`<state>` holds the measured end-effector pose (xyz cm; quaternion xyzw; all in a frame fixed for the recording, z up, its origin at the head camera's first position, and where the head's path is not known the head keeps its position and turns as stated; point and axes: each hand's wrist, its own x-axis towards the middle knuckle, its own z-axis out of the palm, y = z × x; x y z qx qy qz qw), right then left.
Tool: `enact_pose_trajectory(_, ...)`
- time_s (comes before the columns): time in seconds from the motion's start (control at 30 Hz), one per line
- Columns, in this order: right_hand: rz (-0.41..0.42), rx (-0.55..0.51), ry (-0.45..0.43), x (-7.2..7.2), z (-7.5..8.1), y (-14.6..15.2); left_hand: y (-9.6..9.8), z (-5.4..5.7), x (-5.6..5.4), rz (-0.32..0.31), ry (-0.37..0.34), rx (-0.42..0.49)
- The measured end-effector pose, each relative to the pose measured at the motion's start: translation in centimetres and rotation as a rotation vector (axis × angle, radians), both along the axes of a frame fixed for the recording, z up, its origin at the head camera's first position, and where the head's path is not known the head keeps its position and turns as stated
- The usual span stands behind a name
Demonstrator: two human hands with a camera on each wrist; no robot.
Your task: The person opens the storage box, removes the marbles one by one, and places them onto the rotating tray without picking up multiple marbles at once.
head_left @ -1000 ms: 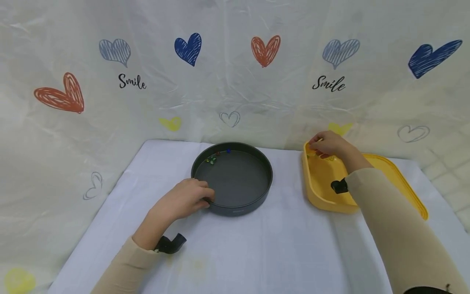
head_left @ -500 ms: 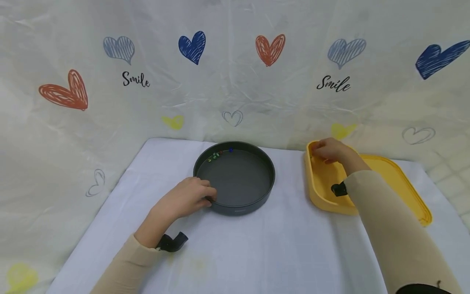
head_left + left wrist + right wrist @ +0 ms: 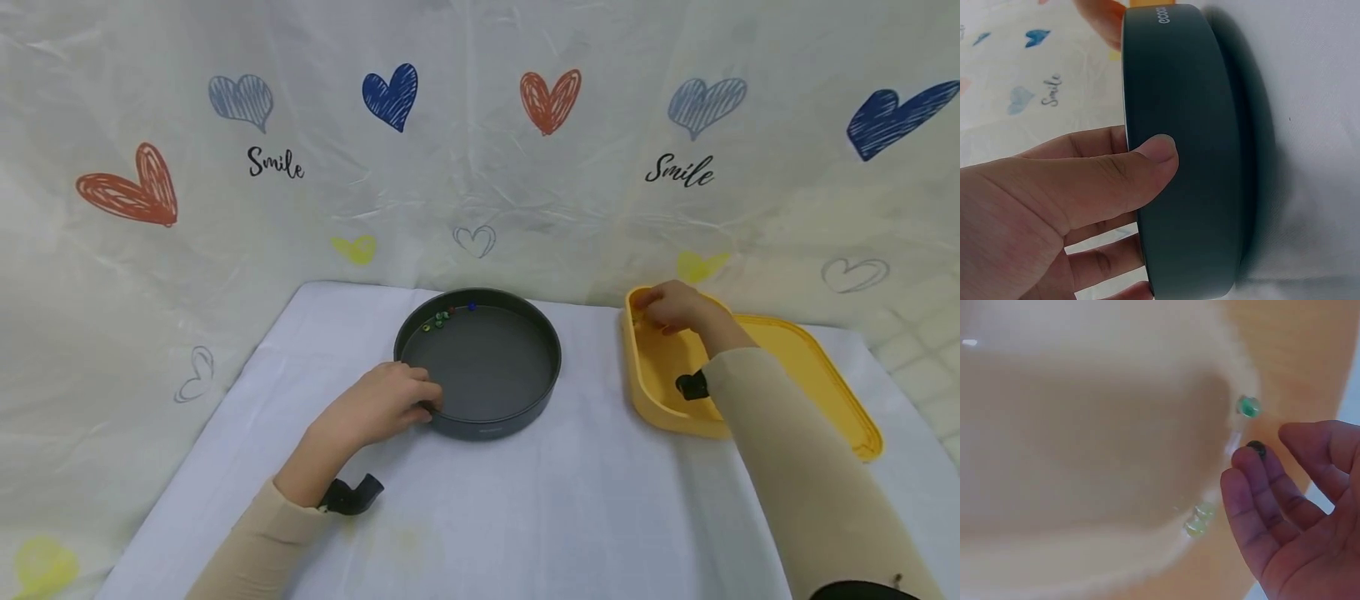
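Note:
My left hand (image 3: 420, 402) grips the near-left rim of a dark round pan (image 3: 487, 429); in the left wrist view the thumb (image 3: 1154, 159) presses on the pan's outer wall (image 3: 1191, 125) and the fingers reach over the rim. Several small coloured marbles (image 3: 439, 318) lie at the pan's far edge. My right hand (image 3: 654, 308) is in the far-left corner of a yellow tray (image 3: 656, 408). In the right wrist view its loosely curved fingers (image 3: 1247, 487) touch a dark marble (image 3: 1256, 449), with the thumb apart. A green marble (image 3: 1248, 406) and a pale yellow one (image 3: 1197, 526) lie close by.
Pan and tray stand on a white cloth (image 3: 525, 517) over the table. A sheet printed with hearts (image 3: 480, 150) hangs behind it. The tray reaches towards the table's right edge.
My right hand has dipped slightly lower into the tray's far-left corner. The left hand keeps the same grip on the pan's rim.

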<state>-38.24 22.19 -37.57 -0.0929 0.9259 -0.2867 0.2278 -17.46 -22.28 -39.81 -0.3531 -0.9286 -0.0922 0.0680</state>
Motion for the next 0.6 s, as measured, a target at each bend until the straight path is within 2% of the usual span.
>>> enact_pose_trajectory(0.23, -0.017, -0.066, 0.056, 0.7, 1.8, 0.4, 0.0, 0.1, 0.1, 0.005, -0.002, 0.0)
enact_pose_trajectory(0.43, -0.035, -0.12, 0.082, 1.3, 2.2, 0.6, 0.0, 0.1, 0.1, 0.004, -0.006, -0.008)
enact_pose_trajectory(0.6, -0.009, -0.15, 0.117, 2.3, 2.7, 0.1, 0.1, 0.1, 0.1, 0.005, -0.01, -0.011)
